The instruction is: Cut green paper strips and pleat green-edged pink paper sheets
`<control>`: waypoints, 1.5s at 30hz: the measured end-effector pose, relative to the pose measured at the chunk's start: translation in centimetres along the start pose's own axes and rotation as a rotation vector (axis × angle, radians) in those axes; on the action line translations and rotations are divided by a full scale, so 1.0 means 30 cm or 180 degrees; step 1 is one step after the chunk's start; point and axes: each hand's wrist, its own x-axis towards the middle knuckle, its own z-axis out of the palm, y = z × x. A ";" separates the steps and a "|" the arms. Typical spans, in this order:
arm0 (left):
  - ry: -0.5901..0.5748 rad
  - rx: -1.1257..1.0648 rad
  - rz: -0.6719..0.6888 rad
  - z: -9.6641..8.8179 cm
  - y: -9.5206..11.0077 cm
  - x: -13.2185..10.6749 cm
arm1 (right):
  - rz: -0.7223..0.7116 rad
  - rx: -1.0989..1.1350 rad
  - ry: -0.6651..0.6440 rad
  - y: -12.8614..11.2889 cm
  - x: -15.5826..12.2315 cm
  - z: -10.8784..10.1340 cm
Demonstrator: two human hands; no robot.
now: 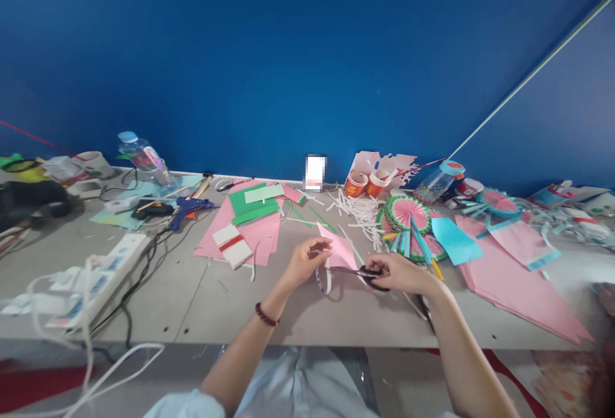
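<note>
My left hand [304, 260] pinches a piece of pink paper [340, 250] above the grey table [206, 296]; a white strip [327, 279] curls down from the paper. My right hand [398, 272] grips black scissors [365, 272], whose blades point left into the paper's lower edge. A dark bead bracelet [266, 315] sits on my left wrist.
Pink sheets [509, 277] lie at the right, with folded paper fans [408, 213] and a blue sheet [454, 240]. Pink and green paper [250, 219] lies at centre left. Red cups [365, 183], a water bottle [144, 158], a power strip [96, 277] with cables and a blue glue gun [189, 206] are also on the table.
</note>
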 end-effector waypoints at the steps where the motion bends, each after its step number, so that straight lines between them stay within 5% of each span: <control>1: -0.0003 0.0006 0.0012 0.002 0.003 0.000 | -0.0001 -0.0026 0.0017 0.002 0.004 -0.002; 45: -0.0384 -0.0105 -0.0074 0.008 0.012 0.000 | -0.0156 -0.0574 0.0028 -0.022 0.019 -0.015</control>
